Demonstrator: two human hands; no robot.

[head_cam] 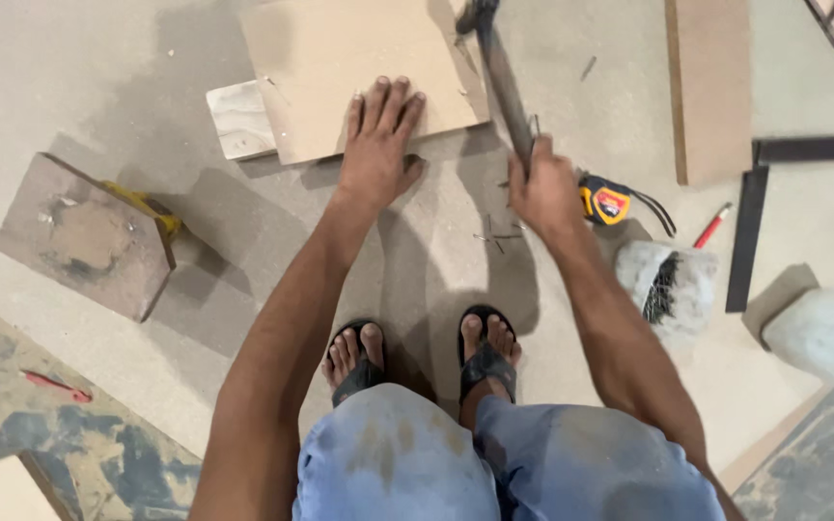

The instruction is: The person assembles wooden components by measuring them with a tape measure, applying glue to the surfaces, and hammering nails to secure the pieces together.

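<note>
Hammer (499, 72) raised, right hand (544, 188) fisted round handle; left hand (376, 145) spread flat on board (359, 68); fingers near strike zone, mis-hit risk; loose nails (496, 234) by sandalled feet.

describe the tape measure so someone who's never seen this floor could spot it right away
Start from the person's right hand, which grips the long dark handle of a hammer over the pale floor. Just right of that hand lies the small yellow-and-black tape measure, trailing a dark looped strap. It is the only bright yellow, boxy thing there; the nearby red pencil is thin and the black metal square flat.
</note>
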